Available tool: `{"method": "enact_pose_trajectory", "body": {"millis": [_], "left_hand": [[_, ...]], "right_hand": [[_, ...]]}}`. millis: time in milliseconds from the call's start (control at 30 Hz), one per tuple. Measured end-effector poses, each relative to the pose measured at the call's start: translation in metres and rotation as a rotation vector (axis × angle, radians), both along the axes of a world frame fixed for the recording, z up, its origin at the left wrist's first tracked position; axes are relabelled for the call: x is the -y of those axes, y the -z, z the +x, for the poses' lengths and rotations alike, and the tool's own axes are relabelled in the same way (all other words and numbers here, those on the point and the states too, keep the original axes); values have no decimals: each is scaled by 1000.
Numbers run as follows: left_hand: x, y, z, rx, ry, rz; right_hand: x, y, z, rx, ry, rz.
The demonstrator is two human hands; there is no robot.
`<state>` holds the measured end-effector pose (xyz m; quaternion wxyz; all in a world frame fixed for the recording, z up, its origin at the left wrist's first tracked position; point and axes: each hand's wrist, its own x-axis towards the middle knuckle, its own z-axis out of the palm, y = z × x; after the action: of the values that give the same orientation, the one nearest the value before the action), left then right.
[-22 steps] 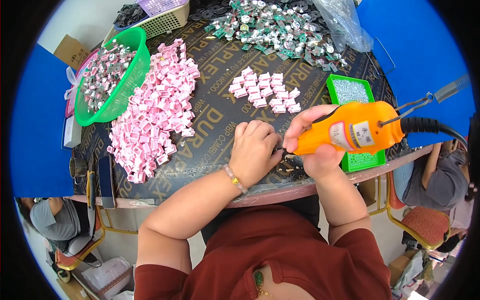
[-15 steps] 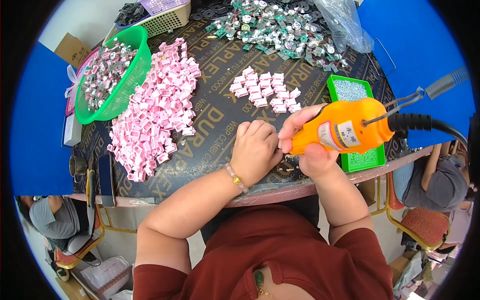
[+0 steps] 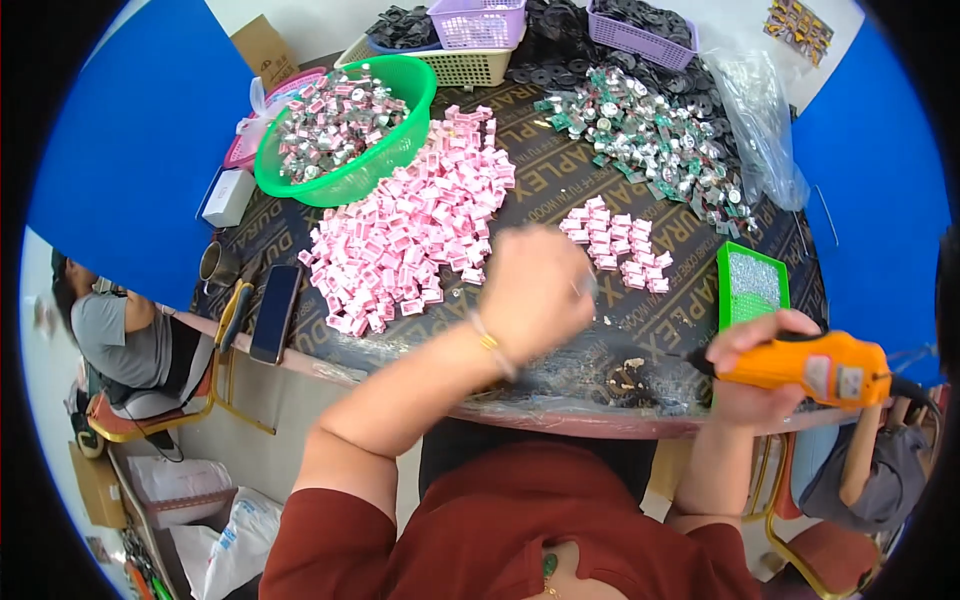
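An orange electric screwdriver [image 3: 825, 368] lies nearly level in my right hand [image 3: 755, 375], its dark tip pointing left over the table's front edge. My left hand [image 3: 540, 298], smeared by motion, is closed above the table between the large heap of pink plastic pieces [image 3: 400, 240] and a small group of pink pieces [image 3: 618, 240]. Something small and greyish shows at its fingertips, too blurred to name. Beyond my right hand, a green tray [image 3: 727, 290] holds many small silvery parts [image 3: 755, 280].
Behind the pink heap, a green basket [image 3: 425, 95] is full of assembled pieces. Green and clear small parts [image 3: 650, 135] are piled at the back right, beside a plastic bag [image 3: 760, 140]. A phone [image 3: 275, 314] and a metal cup [image 3: 218, 264] sit at the left edge. People sit on both sides.
My right hand has swung the screwdriver right, away from my left hand, and it now lies more level. My left hand has lifted toward the pink heap. The whole view has shifted.
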<state>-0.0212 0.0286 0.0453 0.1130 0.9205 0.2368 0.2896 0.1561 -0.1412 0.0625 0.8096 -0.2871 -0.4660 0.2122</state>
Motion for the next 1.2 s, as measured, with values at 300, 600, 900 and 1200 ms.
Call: {"method": "enact_pose_trajectory", "body": {"millis": [300,600,900,1200], "left_hand": [[-143,-66,-61,89,-554,487],[-108,22,106,-178,-170,143],[-177,46,169,-260,-300,-7],[-162,-9,89,481,232,-1423]], "right_hand": [[59,6,52,86,389,-109],[68,10,43,12,311,-134],[88,2,72,101,469,-188],[74,14,131,85,508,-145]]}}
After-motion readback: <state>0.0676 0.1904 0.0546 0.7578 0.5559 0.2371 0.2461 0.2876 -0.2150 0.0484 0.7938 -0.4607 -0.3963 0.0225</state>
